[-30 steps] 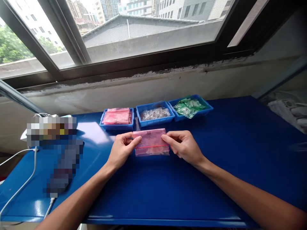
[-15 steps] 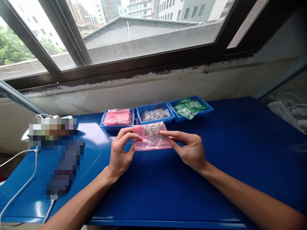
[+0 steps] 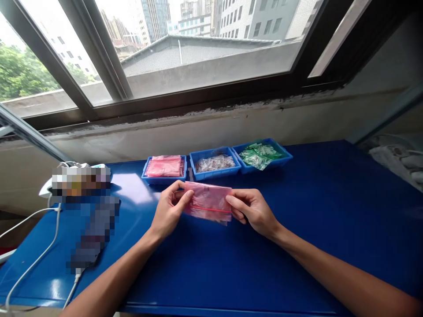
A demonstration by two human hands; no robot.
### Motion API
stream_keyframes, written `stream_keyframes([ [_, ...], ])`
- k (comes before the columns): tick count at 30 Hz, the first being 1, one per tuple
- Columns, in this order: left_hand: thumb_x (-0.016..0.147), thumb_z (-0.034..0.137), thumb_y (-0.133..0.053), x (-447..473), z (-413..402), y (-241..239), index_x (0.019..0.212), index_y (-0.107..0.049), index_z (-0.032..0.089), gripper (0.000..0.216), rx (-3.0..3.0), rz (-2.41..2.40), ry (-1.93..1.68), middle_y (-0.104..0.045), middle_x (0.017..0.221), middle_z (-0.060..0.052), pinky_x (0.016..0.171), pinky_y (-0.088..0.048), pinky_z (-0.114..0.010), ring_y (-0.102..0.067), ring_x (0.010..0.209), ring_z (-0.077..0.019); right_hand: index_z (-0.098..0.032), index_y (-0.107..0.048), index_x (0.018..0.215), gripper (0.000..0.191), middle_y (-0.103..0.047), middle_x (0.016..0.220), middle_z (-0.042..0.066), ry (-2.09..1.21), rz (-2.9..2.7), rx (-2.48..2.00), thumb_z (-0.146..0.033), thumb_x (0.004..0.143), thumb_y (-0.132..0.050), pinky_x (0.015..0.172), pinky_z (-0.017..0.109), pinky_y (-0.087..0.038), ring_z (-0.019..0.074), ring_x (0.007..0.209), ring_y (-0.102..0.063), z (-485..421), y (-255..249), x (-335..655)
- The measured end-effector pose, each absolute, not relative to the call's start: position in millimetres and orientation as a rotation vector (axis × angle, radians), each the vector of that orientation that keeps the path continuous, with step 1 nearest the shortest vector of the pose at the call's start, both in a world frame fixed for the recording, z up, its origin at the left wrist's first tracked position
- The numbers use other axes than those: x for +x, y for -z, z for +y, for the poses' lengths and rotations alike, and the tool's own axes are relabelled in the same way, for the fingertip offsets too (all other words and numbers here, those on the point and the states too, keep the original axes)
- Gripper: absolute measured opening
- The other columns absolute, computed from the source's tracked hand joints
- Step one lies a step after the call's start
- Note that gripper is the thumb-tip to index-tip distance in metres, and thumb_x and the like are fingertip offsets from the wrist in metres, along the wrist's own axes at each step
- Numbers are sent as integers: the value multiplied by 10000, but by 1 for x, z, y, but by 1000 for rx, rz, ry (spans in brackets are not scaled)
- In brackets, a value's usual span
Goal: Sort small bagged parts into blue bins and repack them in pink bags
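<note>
At the left of the blue counter (image 3: 313,211), a dark, blurred-out object (image 3: 95,233) lies with a white cable (image 3: 77,278) at its near end. Toward the back, a first blue tray (image 3: 163,181) holds pink bags (image 3: 165,166). Nearer, the left hand (image 3: 168,211) pinches the left edge of a single pink pouch (image 3: 209,200), raised above the counter. Behind the pouch, a middle tray (image 3: 216,174) holds clear packets (image 3: 214,163). The right hand (image 3: 257,211) pinches the pouch's right edge. Farthest right, a third tray (image 3: 276,163) carries green packets (image 3: 261,153).

Daylight from the dark-framed window (image 3: 211,83) glints on the blue table (image 3: 211,273) beside a scuffed wall (image 3: 132,132).
</note>
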State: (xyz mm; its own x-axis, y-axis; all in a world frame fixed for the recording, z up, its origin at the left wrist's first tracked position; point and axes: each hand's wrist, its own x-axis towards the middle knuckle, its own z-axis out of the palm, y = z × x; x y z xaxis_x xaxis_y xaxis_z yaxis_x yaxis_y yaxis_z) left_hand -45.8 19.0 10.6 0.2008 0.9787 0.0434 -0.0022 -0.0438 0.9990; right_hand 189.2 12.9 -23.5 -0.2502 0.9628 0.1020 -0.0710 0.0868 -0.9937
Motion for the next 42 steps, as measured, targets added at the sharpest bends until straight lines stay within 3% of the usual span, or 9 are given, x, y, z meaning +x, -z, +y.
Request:
stream_keyframes([
  [9,865,423,-709,-105,87,-56,1089,-632,188,334,1571,1422,-1399,-710,732,-15,650,-572,-318,-670,614,-197,-151,-715,676,407,-466,446,-41,-1316,-1478,-957,-453,942,-652,412,229,-332,86,367,-408,15,24,189],
  [13,836,291,-696,-122,108,-45,1241,-652,142,434,1982,1914,-1219,-754,989,-112,938,-554,-464,-703,908,-283,-153,-709,665,413,-465,449,-43,-1281,-1501,-958,-460,934,-652,410,231,-333,87,364,-408,16,21,188],
  [17,978,306,-588,-116,93,-35,1318,-664,166,376,2420,1793,-1274,-659,1352,-164,1146,-436,-503,-589,1280,-321,-156,-704,666,416,-471,459,-40,-1269,-1523,-960,-465,939,-647,416,233,-333,90,374,-413,16,18,188],
  [20,1043,309,-523,-107,76,-26,1166,-730,200,265,2627,1528,-1050,-706,1281,-115,1122,-476,-459,-625,1250,-282,-156,-708,672,419,-479,463,-36,-1261,-1561,-962,-461,950,-636,424,237,-335,91,381,-417,15,17,188],
  [31,1013,289,-584,-87,49,-7,1447,-597,171,450,2752,1593,-925,-537,1553,-185,1194,-412,-564,-463,1458,-368,-163,-710,681,395,-502,490,-28,-1129,-1737,-970,-394,978,-590,444,250,-335,107,418,-443,15,14,188],
  [33,1016,244,-561,-70,36,-12,1364,-651,172,367,2761,1411,-1001,-623,1449,-174,1162,-438,-524,-528,1383,-340,-156,-724,707,376,-516,506,-23,-1104,-1781,-1001,-381,977,-591,452,248,-328,108,438,-444,16,16,188],
  [35,1022,226,-537,-50,25,-14,1137,-726,174,226,2682,1208,-916,-752,1129,-130,998,-531,-422,-671,1098,-273,-152,-739,737,342,-540,527,-18,-1069,-1817,-1023,-355,970,-594,459,246,-320,108,457,-441,17,17,188],
  [38,1022,239,-534,-25,18,-9,930,-703,187,199,2423,1105,-649,-735,809,-44,685,-501,-292,-660,718,-179,-156,-732,738,302,-605,569,0,-967,-1855,-1045,-306,959,-592,481,249,-342,115,488,-478,19,17,189],
  [42,994,240,-560,-13,19,4,907,-665,187,147,2197,1097,-654,-681,707,8,591,-402,-253,-573,599,-136,-178,-698,743,224,-693,675,29,-794,-1893,-1060,-253,936,-611,552,260,-429,148,584,-593,20,17,190],
])
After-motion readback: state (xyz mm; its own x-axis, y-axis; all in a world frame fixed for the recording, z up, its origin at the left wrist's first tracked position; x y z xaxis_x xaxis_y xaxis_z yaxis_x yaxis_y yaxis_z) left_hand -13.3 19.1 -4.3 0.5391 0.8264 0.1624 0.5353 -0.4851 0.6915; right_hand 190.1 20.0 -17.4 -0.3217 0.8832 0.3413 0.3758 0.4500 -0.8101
